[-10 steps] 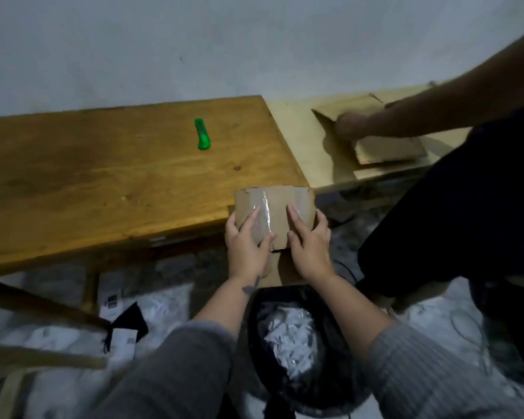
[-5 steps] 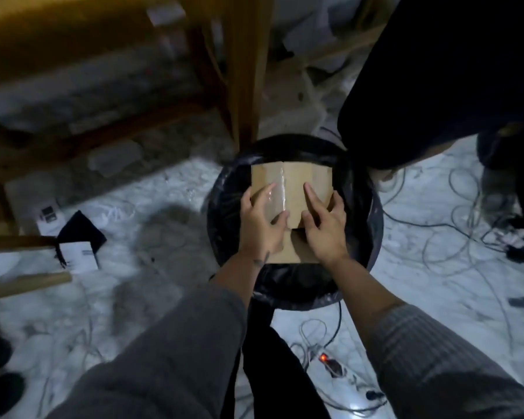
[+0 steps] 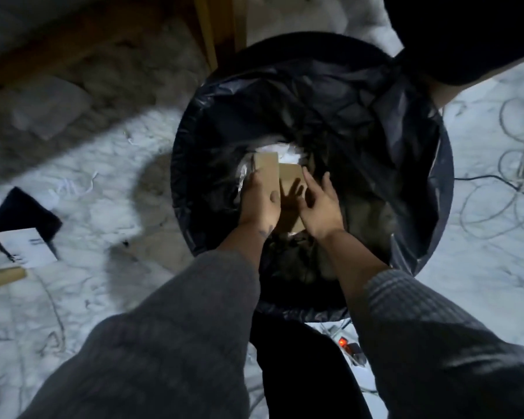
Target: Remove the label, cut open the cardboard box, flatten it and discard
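**Flattened box inside bin, both hands on it**

Head cam looks down into round bin lined w/ black bag [image 3: 406, 122]. Flattened cardboard box [image 3: 288, 182] sits low inside bin, folded along a crease, over white paper scraps [image 3: 280, 151]. Left hand [image 3: 259, 204] clamped on box's left panel, fingers wrapped over the edge. Right hand [image 3: 319, 204] lies flat on right panel, fingers spread apart, not gripping. Grey sleeves [image 3: 176, 328] on both arms. Floor is marbled white [image 3: 82, 192], cables [image 3: 496, 189] at right, table leg [image 3: 221, 28] behind bin. Lit red switch [image 3: 342, 342] near bin's base.
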